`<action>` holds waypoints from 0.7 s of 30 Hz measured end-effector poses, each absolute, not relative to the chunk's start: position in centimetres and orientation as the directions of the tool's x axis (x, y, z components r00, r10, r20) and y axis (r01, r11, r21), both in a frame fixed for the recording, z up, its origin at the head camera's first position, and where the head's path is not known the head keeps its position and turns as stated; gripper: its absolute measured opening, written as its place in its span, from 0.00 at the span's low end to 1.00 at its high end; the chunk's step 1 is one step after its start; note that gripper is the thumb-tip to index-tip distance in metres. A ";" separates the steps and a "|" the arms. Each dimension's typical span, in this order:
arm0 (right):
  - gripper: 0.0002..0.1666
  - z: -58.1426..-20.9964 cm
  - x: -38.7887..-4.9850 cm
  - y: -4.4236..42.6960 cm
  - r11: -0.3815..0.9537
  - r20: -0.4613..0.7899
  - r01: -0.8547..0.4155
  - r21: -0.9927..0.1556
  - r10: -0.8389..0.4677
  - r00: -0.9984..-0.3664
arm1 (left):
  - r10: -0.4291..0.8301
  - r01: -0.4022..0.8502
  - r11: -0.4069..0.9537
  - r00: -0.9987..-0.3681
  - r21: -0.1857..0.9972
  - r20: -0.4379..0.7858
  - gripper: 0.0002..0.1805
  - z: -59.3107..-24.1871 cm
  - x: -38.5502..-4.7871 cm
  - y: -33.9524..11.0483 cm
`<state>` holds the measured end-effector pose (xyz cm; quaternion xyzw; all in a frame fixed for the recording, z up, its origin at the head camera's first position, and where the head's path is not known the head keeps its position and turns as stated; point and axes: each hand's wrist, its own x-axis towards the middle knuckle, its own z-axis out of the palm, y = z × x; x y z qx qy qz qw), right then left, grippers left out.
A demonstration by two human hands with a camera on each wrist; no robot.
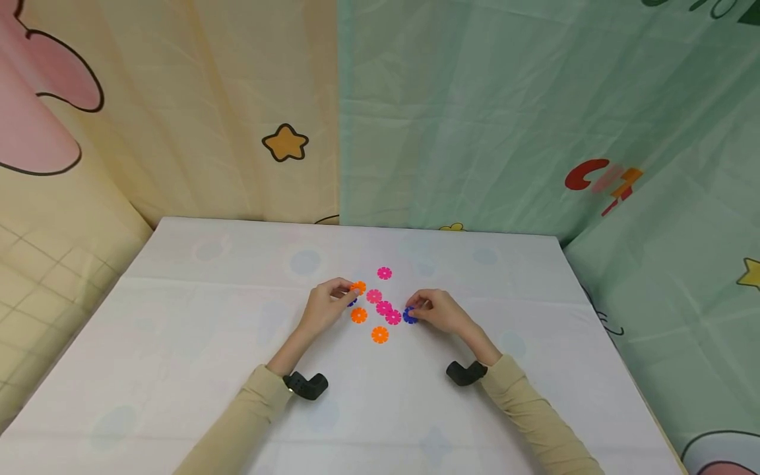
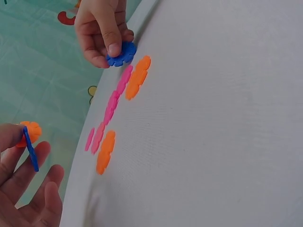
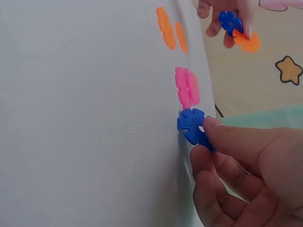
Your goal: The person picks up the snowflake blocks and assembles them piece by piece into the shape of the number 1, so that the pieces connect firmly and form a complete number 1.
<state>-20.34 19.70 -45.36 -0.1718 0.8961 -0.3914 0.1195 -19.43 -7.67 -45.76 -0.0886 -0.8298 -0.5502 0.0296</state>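
The left hand (image 1: 325, 305) is pinching an orange notched disc (image 1: 359, 286) and a blue notched disc (image 3: 229, 20), the pair touching. The right hand (image 1: 442, 310) is gripping a second blue disc (image 3: 189, 124) by its edge. Four pink discs (image 1: 374, 294) and two loose orange discs (image 1: 380, 332) are lying on the white-covered table (image 1: 380, 415) between and near the hands.

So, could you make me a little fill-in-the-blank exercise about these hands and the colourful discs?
1. The right fingers pinch a flower-shaped disc coloured ____.
2. The disc held together with a blue one by the left fingers is ____.
3. Lying on the white table are exactly ____ orange discs.
4. The disc farthest back on the table is ____.

Missing words: blue; orange; two; pink.
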 end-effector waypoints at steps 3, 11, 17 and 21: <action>0.07 -45.2 -20.5 19.5 0.631 -0.079 -0.209 -0.747 -0.396 -0.915 | 0.127 0.189 0.365 -0.980 0.911 0.152 0.08 -45.8 -19.4 -7.6; 0.08 -44.6 -20.8 18.3 0.602 -0.022 -0.213 -0.770 -0.359 -0.933 | 0.153 0.209 0.337 -0.974 0.918 0.165 0.05 -45.8 -19.3 -7.0; 0.10 -44.4 -21.0 17.3 0.559 0.057 -0.222 -0.799 -0.298 -0.953 | 0.171 0.226 0.335 -0.969 0.915 0.176 0.04 -45.7 -19.3 -6.8; 0.11 -44.0 -21.2 16.7 0.537 0.093 -0.224 -0.813 -0.260 -0.961 | 0.181 0.226 0.341 -0.968 0.913 0.173 0.04 -45.8 -19.3 -6.6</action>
